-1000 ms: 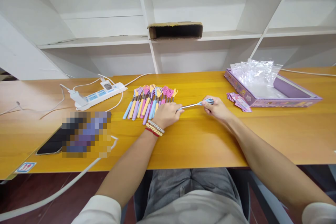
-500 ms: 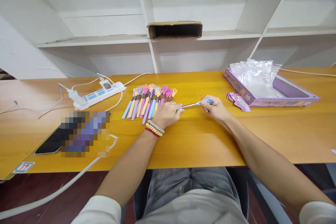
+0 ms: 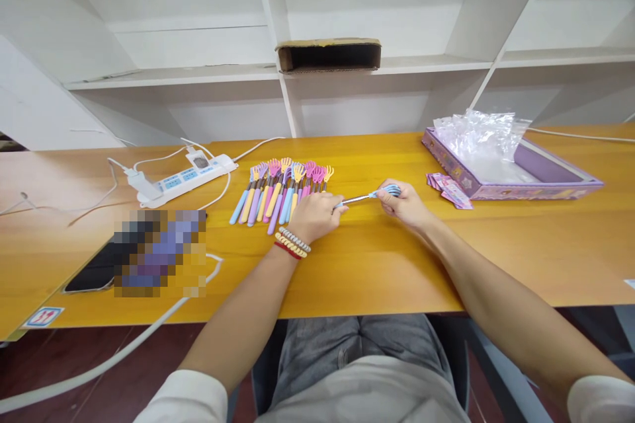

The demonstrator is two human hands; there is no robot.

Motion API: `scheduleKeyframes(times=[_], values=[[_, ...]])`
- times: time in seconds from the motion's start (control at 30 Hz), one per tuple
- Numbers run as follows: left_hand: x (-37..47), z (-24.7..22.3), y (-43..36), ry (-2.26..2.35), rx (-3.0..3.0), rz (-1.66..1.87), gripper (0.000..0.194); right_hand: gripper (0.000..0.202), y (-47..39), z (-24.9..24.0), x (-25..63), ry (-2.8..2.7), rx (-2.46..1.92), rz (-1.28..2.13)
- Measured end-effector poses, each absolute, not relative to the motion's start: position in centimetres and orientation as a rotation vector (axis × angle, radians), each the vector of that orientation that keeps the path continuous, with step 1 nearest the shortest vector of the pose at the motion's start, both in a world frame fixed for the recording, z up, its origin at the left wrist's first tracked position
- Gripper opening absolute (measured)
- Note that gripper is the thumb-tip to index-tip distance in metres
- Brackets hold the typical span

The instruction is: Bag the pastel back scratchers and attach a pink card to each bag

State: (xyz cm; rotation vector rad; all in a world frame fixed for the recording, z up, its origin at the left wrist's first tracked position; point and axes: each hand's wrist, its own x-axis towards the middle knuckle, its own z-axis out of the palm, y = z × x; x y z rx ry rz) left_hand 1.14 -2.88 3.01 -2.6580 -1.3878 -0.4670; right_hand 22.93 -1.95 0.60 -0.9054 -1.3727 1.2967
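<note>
Grips a blue-headed scratcher (image 3: 356,199) at both ends

Has left hand (image 3: 316,217) closed on handle (image 3: 339,203), right hand (image 3: 407,203) closed on head (image 3: 391,190), over wooden table (image 3: 367,271), between purple box (image 3: 536,192) and coloured scratchers (image 3: 272,201); includes pink packets (image 3: 455,193) beside box.

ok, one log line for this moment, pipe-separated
left hand: holds handle of blue claw-headed stick | right hand: holds its claw | other sticks: by left hand | purple box: at right, clear bags inside
</note>
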Motion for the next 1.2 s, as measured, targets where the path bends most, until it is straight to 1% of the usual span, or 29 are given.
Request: scheduleKeyframes(times=[0.2,0.47,0.67,0.73,0.9,0.97,1.2], values=[[1.3,2.9,-3.1,-1.427,-2.577,-0.375,0.023,0.034,-2.4,0.7,22.4,-1.19,-1.054,1.554],[1.6,3.2,-3.3,-1.419,-2.628,-0.415,0.023,0.035,-2.1,0.7,22.7,-1.317,-0.906,1.36],[1.8,3.1,-3.6,-1.419,-2.534,-0.314,0.024,0.034,-2.5,1.0,22.2,-1.143,-1.114,1.581],[1.8,3.0,-3.6,-1.417,-2.53,-0.304,0.024,0.033,-2.5,1.0,22.1,-1.139,-1.139,1.589],[1.9,3.0,-3.5,-1.438,-2.636,-0.418,0.022,0.035,-2.2,0.7,22.4,-1.297,-0.939,1.328],[2.0,3.0,-3.5,-1.444,-2.65,-0.429,0.022,0.035,-2.1,0.6,22.4,-1.311,-0.93,1.301],[2.2,3.0,-3.9,-1.459,-2.55,-0.272,0.024,0.034,-2.6,1.0,21.8,-1.131,-1.148,1.546]])
